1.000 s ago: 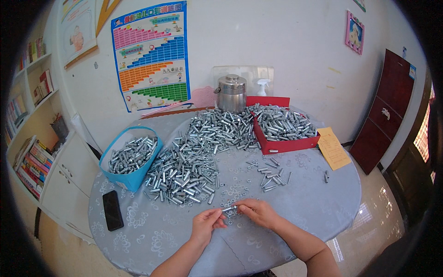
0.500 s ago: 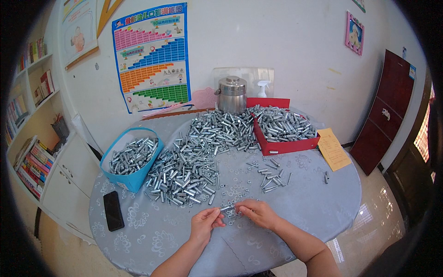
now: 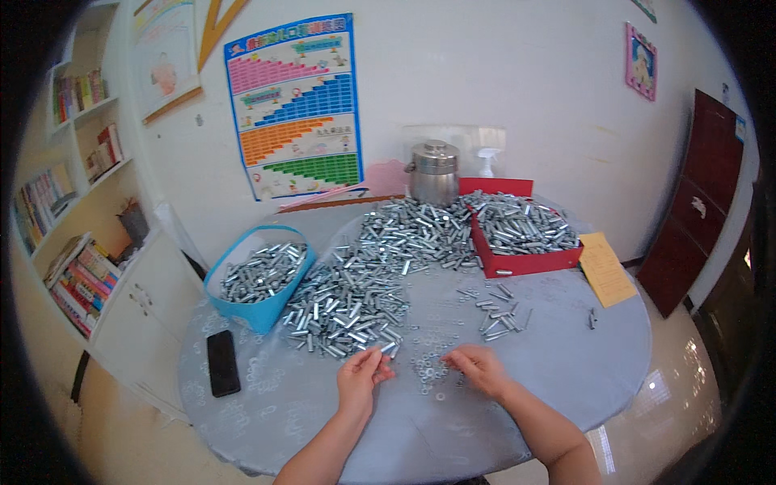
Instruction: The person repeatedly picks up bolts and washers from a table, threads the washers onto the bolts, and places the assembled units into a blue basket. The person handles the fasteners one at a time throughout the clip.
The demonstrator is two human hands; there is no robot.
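Just left of the small metal rings [image 3: 427, 370], the left hand [image 3: 360, 380] bunches its fingers; the right hand [image 3: 478, 369] curls at the rings' right edge. Whether either clamps anything, I cannot tell. Bolts [image 3: 343, 311] heap beyond, leftward; a brushing knuckle could scatter rings among them.

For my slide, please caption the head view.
Bare left hand and bare right hand near small silvery metal rings and heaped, silvery, cylindrical metal bolts.

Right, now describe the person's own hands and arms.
The left hand and the right hand are ungloved. Both forearms are bare where they show: no sleeve, watch or bracelet. Whether there are rings is too small to tell.
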